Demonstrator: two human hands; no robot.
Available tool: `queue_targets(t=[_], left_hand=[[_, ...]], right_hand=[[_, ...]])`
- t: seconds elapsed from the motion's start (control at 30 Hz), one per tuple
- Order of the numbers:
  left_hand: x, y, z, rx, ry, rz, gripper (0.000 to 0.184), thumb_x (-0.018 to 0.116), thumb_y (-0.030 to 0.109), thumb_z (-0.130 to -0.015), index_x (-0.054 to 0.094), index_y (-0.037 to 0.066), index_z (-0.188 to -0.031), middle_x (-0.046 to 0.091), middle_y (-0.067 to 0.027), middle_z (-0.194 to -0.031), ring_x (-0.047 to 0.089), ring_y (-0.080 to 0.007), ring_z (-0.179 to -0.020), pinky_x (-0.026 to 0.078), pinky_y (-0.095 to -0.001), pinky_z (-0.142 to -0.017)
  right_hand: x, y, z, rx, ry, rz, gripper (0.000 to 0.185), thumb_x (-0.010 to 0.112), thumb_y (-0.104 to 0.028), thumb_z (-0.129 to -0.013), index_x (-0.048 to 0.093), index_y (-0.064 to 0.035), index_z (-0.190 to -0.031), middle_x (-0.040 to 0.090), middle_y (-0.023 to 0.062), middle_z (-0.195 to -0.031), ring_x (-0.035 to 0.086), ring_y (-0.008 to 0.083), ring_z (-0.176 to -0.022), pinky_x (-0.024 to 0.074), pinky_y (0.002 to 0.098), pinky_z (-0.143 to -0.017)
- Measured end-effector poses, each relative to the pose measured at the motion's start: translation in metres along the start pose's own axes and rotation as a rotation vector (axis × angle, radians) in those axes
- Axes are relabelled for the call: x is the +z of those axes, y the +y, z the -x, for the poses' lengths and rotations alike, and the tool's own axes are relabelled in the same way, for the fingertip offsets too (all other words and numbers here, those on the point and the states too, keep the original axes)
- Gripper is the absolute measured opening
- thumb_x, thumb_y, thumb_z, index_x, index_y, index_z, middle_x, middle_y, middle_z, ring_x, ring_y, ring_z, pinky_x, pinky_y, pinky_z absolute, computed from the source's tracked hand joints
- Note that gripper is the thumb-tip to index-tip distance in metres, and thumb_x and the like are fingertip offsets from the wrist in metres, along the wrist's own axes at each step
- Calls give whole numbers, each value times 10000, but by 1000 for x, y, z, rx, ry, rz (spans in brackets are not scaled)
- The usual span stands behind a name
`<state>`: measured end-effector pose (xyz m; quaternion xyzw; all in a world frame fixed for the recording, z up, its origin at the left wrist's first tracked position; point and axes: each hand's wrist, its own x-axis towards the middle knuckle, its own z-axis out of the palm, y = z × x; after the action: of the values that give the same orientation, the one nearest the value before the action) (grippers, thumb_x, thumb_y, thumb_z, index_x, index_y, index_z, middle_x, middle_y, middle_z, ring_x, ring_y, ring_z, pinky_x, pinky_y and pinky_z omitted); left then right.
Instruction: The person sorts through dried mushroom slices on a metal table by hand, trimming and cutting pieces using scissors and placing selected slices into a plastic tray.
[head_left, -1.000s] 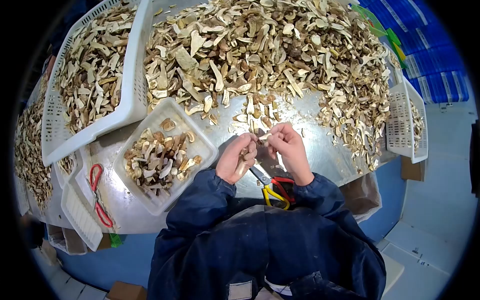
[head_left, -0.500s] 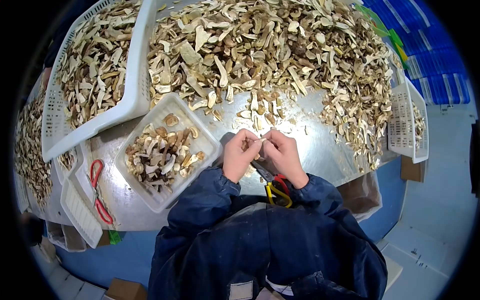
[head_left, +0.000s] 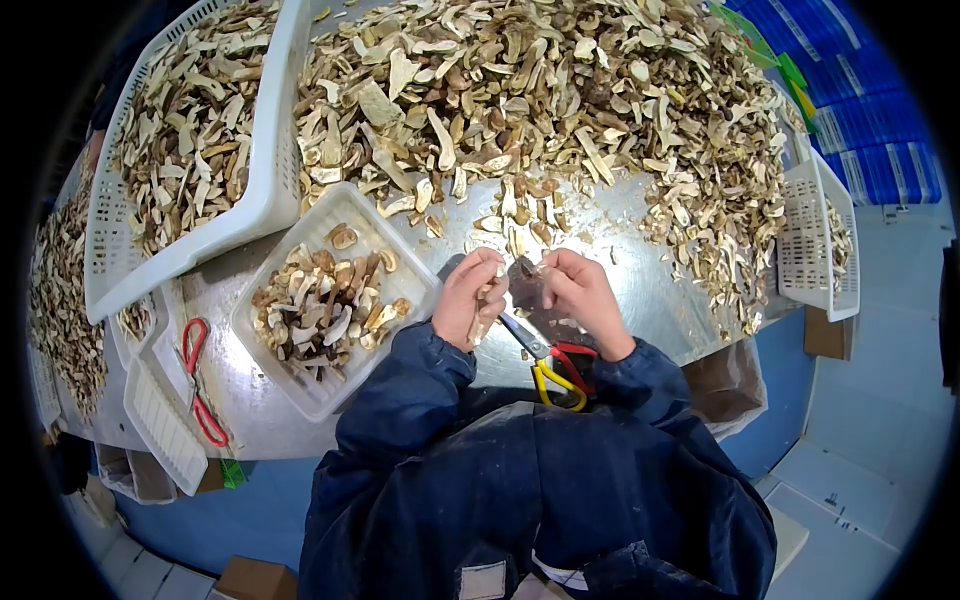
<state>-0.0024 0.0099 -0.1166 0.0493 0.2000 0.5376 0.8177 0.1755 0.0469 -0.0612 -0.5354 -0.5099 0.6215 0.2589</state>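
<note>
My left hand [head_left: 470, 302] is curled closed around pale dried mushroom slices [head_left: 482, 324], one edge showing at its fingertips. Across a small gap, my right hand [head_left: 585, 298] pinches a small dark mushroom piece [head_left: 526, 268] at its fingertips. Between and below the hands lie scissors [head_left: 545, 358] with one yellow and one red handle, blades pointing away from me. Just beyond the fingers is a small group of mushroom slices [head_left: 525, 208] on the metal table [head_left: 660, 318]. Left of my left hand stands a clear plastic tub [head_left: 425, 300] holding cut mushroom pieces.
A large heap of dried mushroom slices [head_left: 540, 90] covers the back of the table. At the left stand a white basket [head_left: 262, 160] full of slices and red-handled scissors [head_left: 193, 380]. Another white basket [head_left: 806, 240] sits at the right edge, near stacked blue crates [head_left: 870, 120].
My hands, earlier together at the fingertips, have moved apart. The left has turned and shows slices in its curled fingers; the right has shifted slightly right, uncovering the scissors' blades.
</note>
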Motion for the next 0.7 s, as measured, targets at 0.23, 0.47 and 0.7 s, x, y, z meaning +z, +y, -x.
queue_targets(t=[0.23,0.47,0.7], left_hand=[[14,8,2,9,163,20,119,460,205,-936,503,97,-912,489,-18,-875,464,-85,-756,329,-180,-476],[-5,4,1,-131,-103,140,162,468,255,-952,484,102,-901,439,10,-818,398,-63,-694,316,-175,-486],[10,5,3,-137,-11,-139,335,452,229,-974,459,13,-1230,503,-28,-942,440,-81,-770,335,-163,-495]], right_hand=[[-30,-10,-18,-261,210,850,209,568,-189,-829,630,1,-890,622,159,-643,611,307,-600,459,398,-565],[-8,5,-57,-306,261,964,210,612,-225,-800,640,-48,-909,630,137,-703,618,276,-610,471,346,-558],[-22,-6,-37,21,-28,-61,159,564,-159,-848,641,-24,-880,561,-21,-642,442,28,-509,316,181,-452]])
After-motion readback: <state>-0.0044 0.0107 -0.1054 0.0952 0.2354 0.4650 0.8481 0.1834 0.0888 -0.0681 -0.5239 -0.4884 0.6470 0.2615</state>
